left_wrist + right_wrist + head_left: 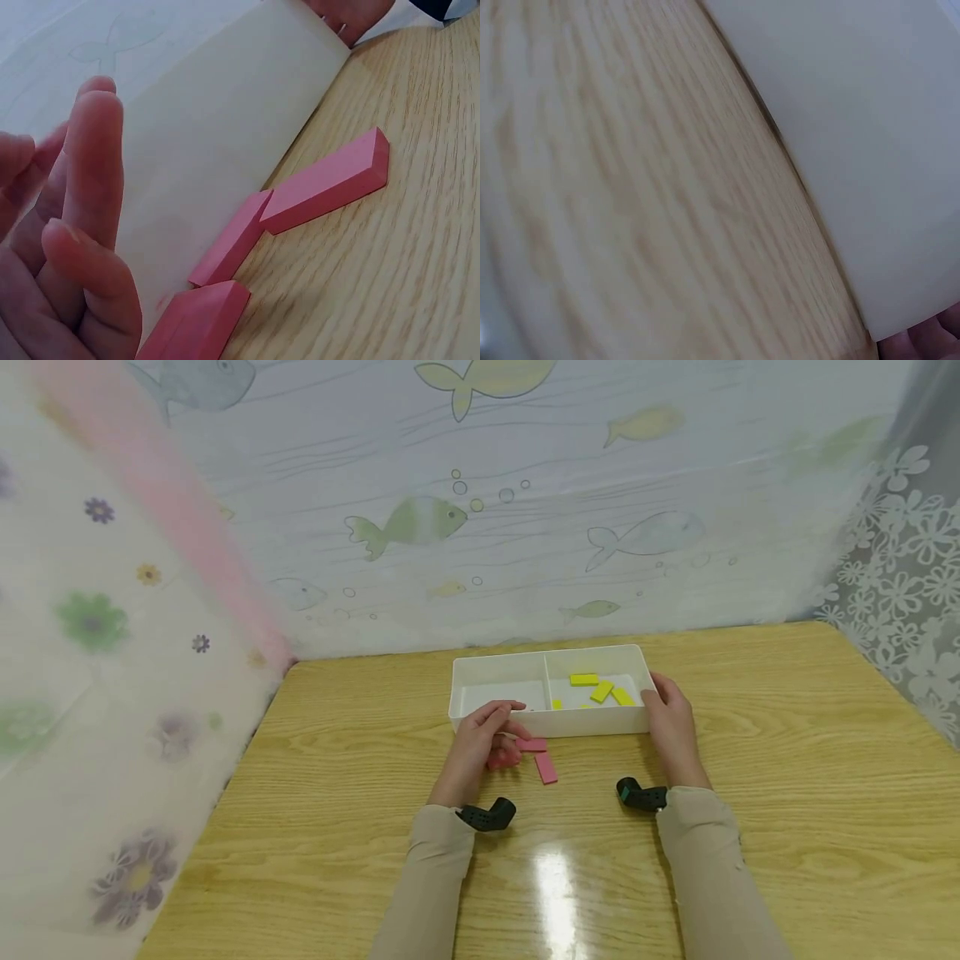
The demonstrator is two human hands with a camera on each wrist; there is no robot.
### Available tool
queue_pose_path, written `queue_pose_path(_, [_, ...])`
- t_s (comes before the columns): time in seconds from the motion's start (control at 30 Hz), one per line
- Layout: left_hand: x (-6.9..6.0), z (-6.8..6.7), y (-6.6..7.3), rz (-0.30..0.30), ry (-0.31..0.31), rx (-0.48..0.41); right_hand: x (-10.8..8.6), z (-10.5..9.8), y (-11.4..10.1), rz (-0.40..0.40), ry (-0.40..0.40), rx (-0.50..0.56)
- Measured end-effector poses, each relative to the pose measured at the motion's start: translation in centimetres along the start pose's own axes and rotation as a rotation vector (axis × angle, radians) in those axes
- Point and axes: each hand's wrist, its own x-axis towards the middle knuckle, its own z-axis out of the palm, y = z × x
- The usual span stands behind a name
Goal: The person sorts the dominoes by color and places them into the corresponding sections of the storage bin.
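A long white divided box (585, 723) lies on the table. My right hand (672, 727) grips its right end, with the thumb at the front corner; in the right wrist view only fingertips (930, 341) show below the box wall. At the front of the left compartment, my left hand (480, 745) is raised over the rim with loosely bent fingers, and no block shows in it. Pink blocks lie below that hand against the box front: one flat along the wall (232, 240), one angled outward (330, 180), one nearer the hand (195, 322).
Several yellow blocks (602, 691) lie in the right compartment. The front wall hides most of the left compartment's near floor. Behind the wooden table (360, 693) hangs a fish-patterned sheet (525, 585), with a floral sheet (97, 693) on the left.
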Motion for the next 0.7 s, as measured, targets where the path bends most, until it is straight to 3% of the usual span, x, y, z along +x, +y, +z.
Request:
queue_pose_path(0.2, [-0.12, 0.0, 0.14, 0.003, 0.005, 0.016, -0.02, 0.04, -0.16, 0.007, 0.004, 0.006])
queue_pose_path(0.47, [-0.23, -0.05, 0.26, 0.015, -0.037, 0.13, -0.04, -0.06, 0.01, -0.003, 0.0, 0.0])
queue_pose_path(0.6, [-0.19, -0.09, 0.41, 0.002, -0.121, 0.283, -0.06, -0.08, 0.08, -0.007, 0.0, 0.0])
queue_pose_path(0.7, [-0.1, -0.03, 0.51, 0.031, -0.191, 0.442, -0.08, -0.09, 0.1, -0.013, -0.001, 0.005])
